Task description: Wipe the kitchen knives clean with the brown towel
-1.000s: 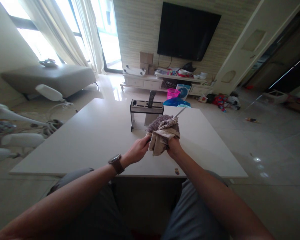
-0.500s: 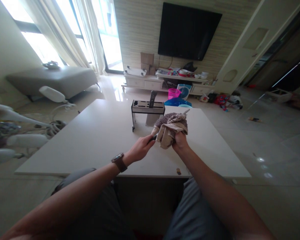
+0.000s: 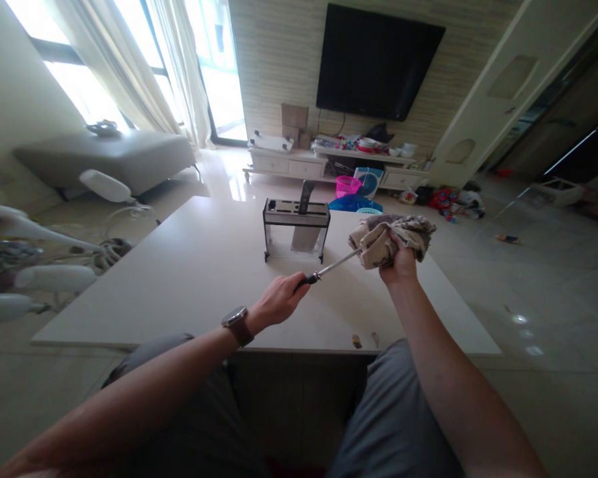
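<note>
My left hand (image 3: 280, 299), with a watch on its wrist, is closed round the black handle of a sharpening steel (image 3: 337, 263). The bare metal rod slants up to the right, and its far end disappears into a bunched beige and grey-brown towel (image 3: 376, 244). Gripped in my right hand (image 3: 401, 264), the towel is wrapped about that end of the rod. Beyond my left hand a knife block (image 3: 279, 216) stands upright on the white table (image 3: 179, 279). A broad-bladed knife (image 3: 305, 196) sits in its slot, black handle up.
Two small stickers or scraps (image 3: 356, 341) lie by the table's near edge. At the left are white chair-like parts (image 3: 54, 277). Behind the table, a pink basket (image 3: 347, 186) and a blue plastic item (image 3: 353, 202) stand before a low TV cabinet (image 3: 274, 163).
My right hand and the towel have slid right along the steel, away from the handle, baring the rod near my left hand. My left hand and the knife block stay nearly in place.
</note>
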Demonstrator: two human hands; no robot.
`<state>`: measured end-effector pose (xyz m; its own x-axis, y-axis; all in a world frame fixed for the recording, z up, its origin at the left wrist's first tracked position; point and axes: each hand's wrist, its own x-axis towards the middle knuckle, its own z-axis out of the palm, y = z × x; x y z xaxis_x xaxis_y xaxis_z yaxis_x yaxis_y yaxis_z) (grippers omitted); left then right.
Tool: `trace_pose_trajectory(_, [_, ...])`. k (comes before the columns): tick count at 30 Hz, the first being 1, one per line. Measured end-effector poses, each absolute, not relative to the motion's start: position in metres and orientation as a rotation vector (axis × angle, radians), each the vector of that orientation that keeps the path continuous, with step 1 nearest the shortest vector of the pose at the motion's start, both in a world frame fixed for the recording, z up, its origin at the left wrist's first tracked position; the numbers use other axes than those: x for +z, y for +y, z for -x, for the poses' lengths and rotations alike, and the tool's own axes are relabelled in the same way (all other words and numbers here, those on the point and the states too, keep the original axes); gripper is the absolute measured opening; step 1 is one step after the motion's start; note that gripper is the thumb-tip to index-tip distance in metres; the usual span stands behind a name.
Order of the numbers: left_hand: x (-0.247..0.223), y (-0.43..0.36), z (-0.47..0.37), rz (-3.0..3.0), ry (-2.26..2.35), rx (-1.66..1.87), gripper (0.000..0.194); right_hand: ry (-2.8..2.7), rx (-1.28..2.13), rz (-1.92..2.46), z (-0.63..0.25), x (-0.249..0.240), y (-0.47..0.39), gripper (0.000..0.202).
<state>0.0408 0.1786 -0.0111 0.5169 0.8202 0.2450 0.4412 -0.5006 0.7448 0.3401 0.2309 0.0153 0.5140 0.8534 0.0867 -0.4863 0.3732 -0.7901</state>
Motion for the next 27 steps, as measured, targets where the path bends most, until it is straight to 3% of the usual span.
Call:
trace_pose_trajectory(13, [-0.017,0.191,-0.040,-1.054,0.691,0.826,0.039,-0.660,1.191,0.900,-0.256,0.005,0.199,0.038])
trace_pose_trajectory(27, [-0.029,0.192,-0.041,-1.229,0.713,0.745,0.045,-0.730,1.242,0.982,-0.215,-0.002,0.176,0.042])
